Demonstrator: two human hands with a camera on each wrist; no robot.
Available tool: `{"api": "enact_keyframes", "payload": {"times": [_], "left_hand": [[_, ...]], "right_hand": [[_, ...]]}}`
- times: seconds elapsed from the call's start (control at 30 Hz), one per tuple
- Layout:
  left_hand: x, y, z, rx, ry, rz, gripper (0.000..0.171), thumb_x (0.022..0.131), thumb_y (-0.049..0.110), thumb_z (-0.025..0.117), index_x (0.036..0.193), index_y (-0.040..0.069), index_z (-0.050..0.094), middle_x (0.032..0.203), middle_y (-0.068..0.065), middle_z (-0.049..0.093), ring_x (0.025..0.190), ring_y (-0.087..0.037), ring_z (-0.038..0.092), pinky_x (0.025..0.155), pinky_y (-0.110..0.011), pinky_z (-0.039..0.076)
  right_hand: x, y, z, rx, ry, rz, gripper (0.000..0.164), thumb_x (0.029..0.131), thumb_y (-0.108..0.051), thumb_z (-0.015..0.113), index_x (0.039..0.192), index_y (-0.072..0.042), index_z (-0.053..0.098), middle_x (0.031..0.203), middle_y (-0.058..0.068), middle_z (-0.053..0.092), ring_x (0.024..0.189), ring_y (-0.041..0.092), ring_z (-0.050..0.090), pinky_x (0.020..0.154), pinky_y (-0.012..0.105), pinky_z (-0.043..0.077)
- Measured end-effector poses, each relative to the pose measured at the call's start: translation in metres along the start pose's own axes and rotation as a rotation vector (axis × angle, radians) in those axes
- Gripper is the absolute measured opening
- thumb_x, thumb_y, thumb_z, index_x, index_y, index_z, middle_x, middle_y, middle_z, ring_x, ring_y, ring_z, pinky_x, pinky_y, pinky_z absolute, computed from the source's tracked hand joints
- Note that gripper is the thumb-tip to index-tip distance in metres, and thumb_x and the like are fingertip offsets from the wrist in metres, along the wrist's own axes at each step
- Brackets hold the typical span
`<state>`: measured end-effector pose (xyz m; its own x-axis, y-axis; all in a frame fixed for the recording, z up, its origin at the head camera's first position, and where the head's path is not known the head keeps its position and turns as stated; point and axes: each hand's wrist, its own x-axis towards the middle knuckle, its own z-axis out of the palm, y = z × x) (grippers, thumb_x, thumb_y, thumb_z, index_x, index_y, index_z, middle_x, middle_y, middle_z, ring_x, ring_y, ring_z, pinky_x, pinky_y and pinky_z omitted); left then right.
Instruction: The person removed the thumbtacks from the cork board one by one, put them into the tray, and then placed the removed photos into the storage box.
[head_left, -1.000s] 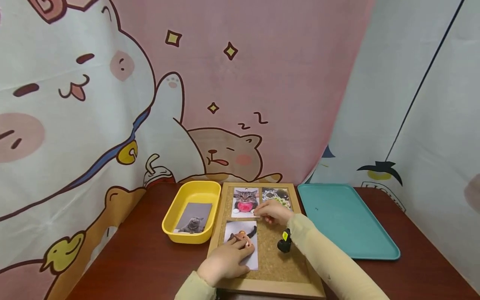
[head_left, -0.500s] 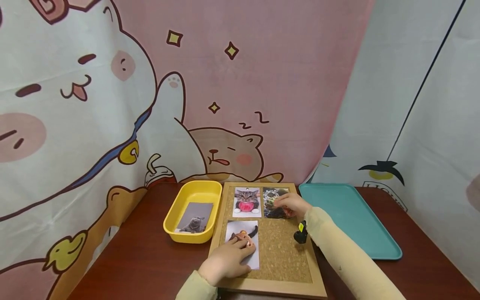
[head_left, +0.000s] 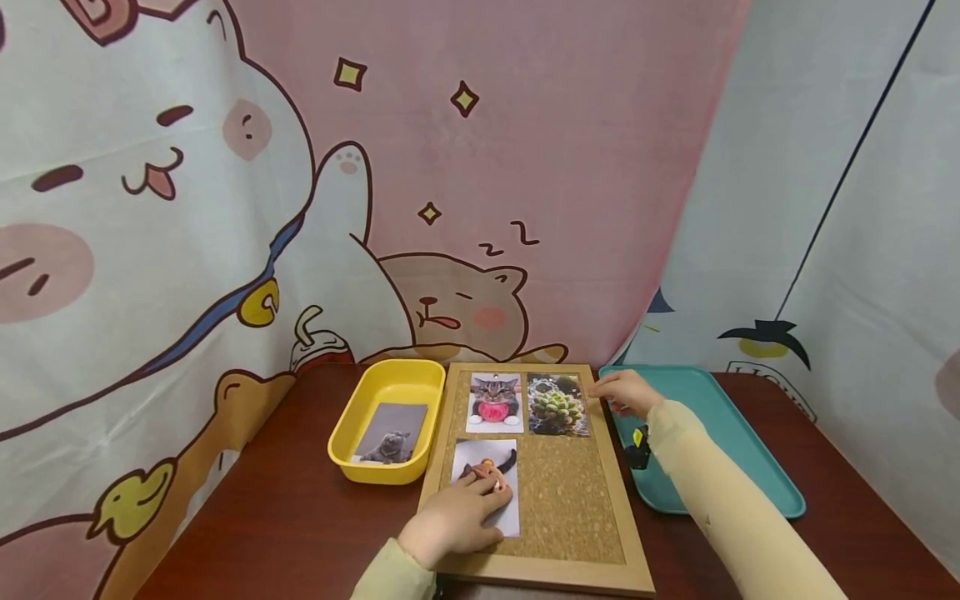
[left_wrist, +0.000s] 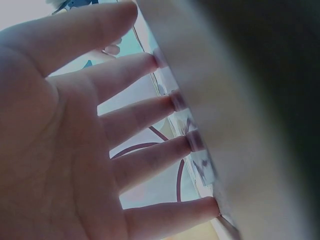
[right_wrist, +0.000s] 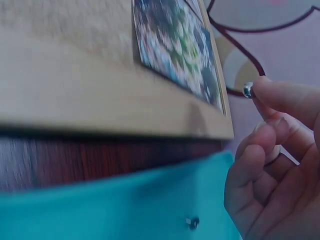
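In my right wrist view, I have the right hand (head_left: pixel 630 393) pinching a small metal pin (right_wrist: pixel 248 90) at the very tips of thumb and index finger, with the other fingers curled toward the palm. The pin sits clear of the succulent photo (head_left: pixel 558 406); it is too small for me to make out from the head camera, where the fingertips are beside the right edge of the corkboard (head_left: pixel 573 492), at the far end of the teal tray (head_left: pixel 720 442). I see a second metal piece (right_wrist: pixel 193 223) in that tray. My left hand (head_left: pixel 457 512) has its fingers straight and spread, gripping nothing, the fingertips resting on the lower photo (head_left: pixel 465 455). That one lies nearer me than the tabby photo (head_left: pixel 493 403). Left of the board, a grey cat photo (head_left: pixel 392 433) lies in the yellow bin (head_left: pixel 340 447).
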<state>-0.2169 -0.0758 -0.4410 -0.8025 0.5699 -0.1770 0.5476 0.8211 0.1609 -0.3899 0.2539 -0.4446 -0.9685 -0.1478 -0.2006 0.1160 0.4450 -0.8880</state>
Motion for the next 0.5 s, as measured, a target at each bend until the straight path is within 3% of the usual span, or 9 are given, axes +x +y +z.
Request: {"api": "enact_keyframes", "payload": {"times": [0.17,0.4,0.5], "left_hand": [[0.001,-0.001,0.001,-0.001,-0.004,-0.002,0.058,0.088,0.043,0.065,0.142,0.028,0.052,0.149,0.002,0.043,0.138,-0.028,0.035,0.111,-0.037,0.030],[0.002,-0.001,0.002,0.003,0.000,-0.001,0.058,0.088,0.044,0.065,0.142,0.028,0.052,0.149,0.002,0.043,0.138,-0.027,0.035,0.111,-0.037,0.030],[0.003,-0.001,0.002,0.007,0.001,-0.002,0.058,0.088,0.044,0.065,0.142,0.029,0.052,0.149,0.002,0.042,0.138,-0.027,0.036,0.111,-0.037,0.031]], "right_hand": [[-0.001,0.010,-0.012,-0.009,0.023,0.012,0.035,0.094,-0.015,0.062,0.119,0.009,0.063,0.074,0.005,0.053,0.052,0.012,0.044,0.051,0.028,0.042],[-0.007,0.019,-0.025,-0.020,0.044,0.007,0.033,0.093,-0.012,0.062,0.117,0.011,0.064,0.060,-0.003,0.048,0.047,0.011,0.040,0.047,0.027,0.038],[-0.009,0.024,-0.032,-0.054,0.037,-0.012,0.035,0.093,-0.013,0.063,0.117,0.013,0.063,0.062,-0.002,0.053,0.045,0.009,0.038,0.045,0.027,0.036]]}}
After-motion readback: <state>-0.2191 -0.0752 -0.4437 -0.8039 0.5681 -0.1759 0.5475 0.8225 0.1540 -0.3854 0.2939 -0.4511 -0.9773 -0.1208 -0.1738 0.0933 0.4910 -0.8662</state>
